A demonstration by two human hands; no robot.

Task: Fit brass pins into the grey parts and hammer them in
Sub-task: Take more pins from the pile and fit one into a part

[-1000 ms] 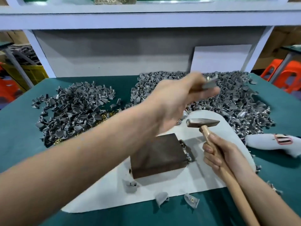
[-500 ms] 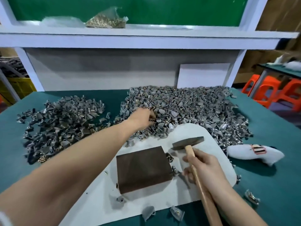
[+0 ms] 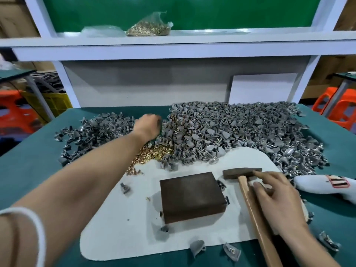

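Inspector: Report from the near edge outward, taking the block (image 3: 192, 195) as the dial's centre.

Clerk: Green counter (image 3: 28, 160) carries a white mat (image 3: 119, 237). The block is dark brown and lies flat on the mat. Loose grey parts (image 3: 197, 247) lie at 6 o'clock by the mat's near edge, with one more at 9 o'clock.

Inspector: Right hand?

Clerk: Right hand (image 3: 277, 199) is at 3 o'clock, over the hammer (image 3: 241, 172). Grip apart: the fingers are stretched out and the forefinger tip touches the hammer head. The wooden handle runs under the palm toward 5 o'clock. The head rests on the mat, just beside the block.

Inspector: Beyond that?

Clerk: White cloth item (image 3: 327, 185) with a red striped patch, farther out at 3 o'clock, on the counter.

Inspector: Pins and stock?

Clerk: Brass pins (image 3: 154, 153) are heaped at 11 o'clock, some lying on the mat's far edge. Large heap of grey parts (image 3: 240, 132) spans 12 to 2 o'clock. Smaller heap (image 3: 96, 132) sits at 10 o'clock.

Inspector: Left hand?

Clerk: Left hand (image 3: 148, 126) is at 11 o'clock, between the two heaps and just past the pins. Its back faces the camera, and the fingers are hidden and blurred. State of that grip cannot be told.

Inspector: Far end?

Clerk: Shelf (image 3: 192, 43) above the counter at 12 o'clock bears a clear bag (image 3: 148, 27) of brass-coloured pieces.
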